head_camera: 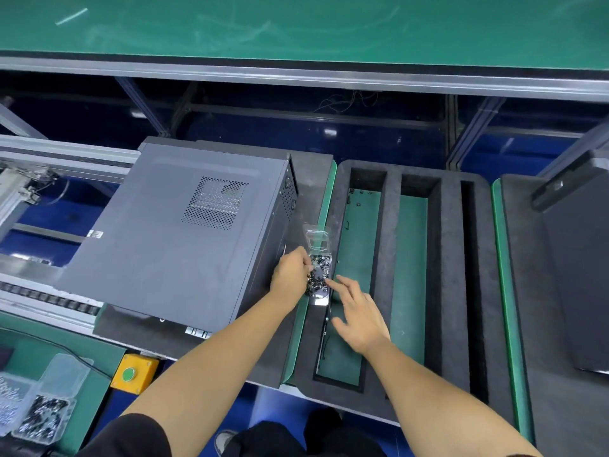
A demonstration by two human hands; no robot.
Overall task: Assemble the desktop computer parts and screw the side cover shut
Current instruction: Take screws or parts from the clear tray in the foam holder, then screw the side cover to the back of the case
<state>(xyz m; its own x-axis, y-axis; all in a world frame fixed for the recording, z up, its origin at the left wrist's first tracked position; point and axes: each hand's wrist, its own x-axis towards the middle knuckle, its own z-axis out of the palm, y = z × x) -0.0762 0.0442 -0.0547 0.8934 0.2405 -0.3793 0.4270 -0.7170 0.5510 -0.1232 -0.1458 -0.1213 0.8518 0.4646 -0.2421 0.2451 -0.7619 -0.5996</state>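
Note:
A dark grey desktop computer case (171, 232) lies on its side on a black foam pad, its perforated side cover (216, 202) facing up. Just right of the case sits a small clear plastic box of black screws (319, 275) with its lid flipped open. My left hand (291, 270) reaches into the box from the left, fingers curled among the screws. My right hand (357, 313) hovers at the box's right side, fingers spread and relaxed, its index fingertip touching the screws.
A black foam tray (389, 258) with long green-floored slots lies to the right. Another dark case (573, 275) stands at far right. A yellow box with a green button (133, 374) and clear screw bins (39, 410) sit at lower left. A conveyor rail (39, 298) runs left.

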